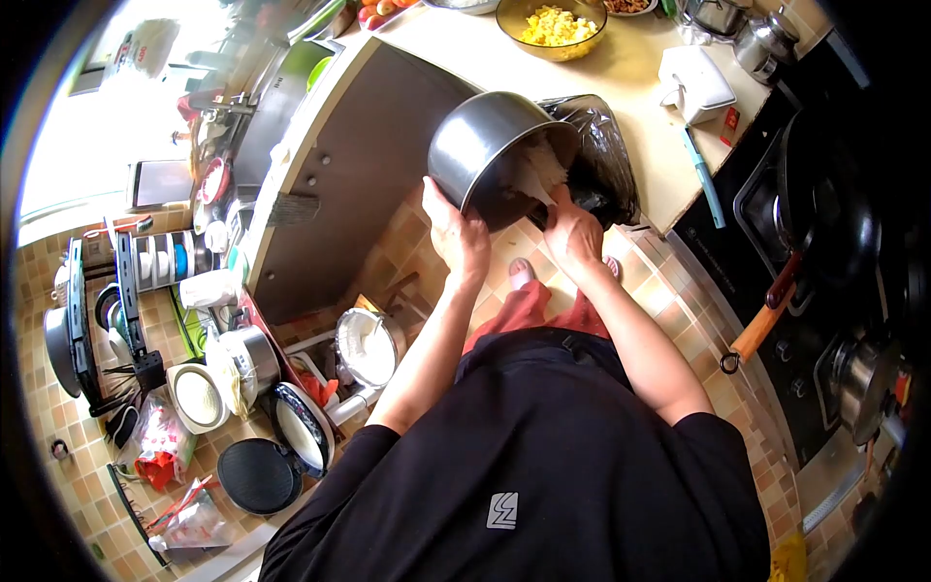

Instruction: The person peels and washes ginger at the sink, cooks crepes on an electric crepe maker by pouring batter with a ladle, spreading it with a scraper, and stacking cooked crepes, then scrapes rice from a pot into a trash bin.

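Observation:
A dark grey metal pot [490, 141] is tilted on its side, its mouth turned down and to the right. My left hand [458, 233] is closed on the pot's lower left side, near the rim. In the fingers of my right hand [574, 233] is a crumpled white paper tissue [538, 175], which lies against the inside of the pot at its mouth. A black plastic bag [606, 145] hangs just behind and right of the pot, beside the counter edge. Part of the pot's inside is hidden in shadow.
On the counter [621, 82] stand a bowl of yellow food [551, 27], a white tissue pack [696, 82] and a teal-handled knife [703, 175]. A stove [747, 272] with a wok [824, 194] is at right. An open cabinet door [359, 165] stands left, near crowded dishes.

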`<state>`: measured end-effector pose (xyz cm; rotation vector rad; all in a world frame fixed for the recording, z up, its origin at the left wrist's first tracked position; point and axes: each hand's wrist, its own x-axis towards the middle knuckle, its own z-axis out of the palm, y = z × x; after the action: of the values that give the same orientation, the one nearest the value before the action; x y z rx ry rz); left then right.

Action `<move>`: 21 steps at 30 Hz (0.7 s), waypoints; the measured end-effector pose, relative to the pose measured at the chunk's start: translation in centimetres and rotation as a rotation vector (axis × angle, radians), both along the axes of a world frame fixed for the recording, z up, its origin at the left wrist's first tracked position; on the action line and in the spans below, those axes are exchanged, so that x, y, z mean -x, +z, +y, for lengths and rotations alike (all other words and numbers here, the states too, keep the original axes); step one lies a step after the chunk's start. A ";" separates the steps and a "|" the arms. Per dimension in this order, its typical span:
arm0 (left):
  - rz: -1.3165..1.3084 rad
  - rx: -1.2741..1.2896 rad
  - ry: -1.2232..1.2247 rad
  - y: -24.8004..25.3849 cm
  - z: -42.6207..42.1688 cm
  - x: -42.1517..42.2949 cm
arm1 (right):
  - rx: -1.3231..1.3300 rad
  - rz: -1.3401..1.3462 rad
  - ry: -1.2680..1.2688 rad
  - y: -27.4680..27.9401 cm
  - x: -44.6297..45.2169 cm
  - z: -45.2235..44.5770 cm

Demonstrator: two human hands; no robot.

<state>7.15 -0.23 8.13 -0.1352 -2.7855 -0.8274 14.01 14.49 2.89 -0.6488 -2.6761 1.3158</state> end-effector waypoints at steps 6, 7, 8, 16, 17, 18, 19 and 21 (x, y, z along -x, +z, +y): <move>-0.005 0.018 0.007 -0.1 0.0 -0.2 | 0.005 -0.051 -0.046 1.0 -2.7 0.9; -0.012 -0.002 0.012 0.1 0.2 -0.4 | -0.002 -0.047 -0.058 0.9 -2.9 1.0; -0.018 -0.023 0.018 0.3 0.3 -0.5 | -0.009 -0.042 -0.070 0.8 -3.2 1.1; -0.055 -0.031 0.004 0.1 -0.1 -0.2 | 0.080 -0.098 -0.123 -1.1 -4.7 3.0; -0.055 -0.026 0.004 0.1 -0.1 -0.2 | 0.166 -0.032 -0.136 -1.2 -3.9 2.7; -0.056 -0.022 0.001 0.1 -0.1 -0.2 | 0.253 0.034 -0.152 -1.0 -2.6 2.2; -0.058 -0.018 -0.003 0.1 -0.1 -0.2 | 0.334 -0.075 -0.193 0.5 -0.6 2.0; -0.037 0.009 -0.023 -0.1 -0.4 -0.2 | 0.381 0.060 -0.213 -0.5 3.5 1.0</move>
<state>7.32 -0.62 7.99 -0.1558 -2.8278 -0.8316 10.49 15.52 2.34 -0.8866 -2.2485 1.7623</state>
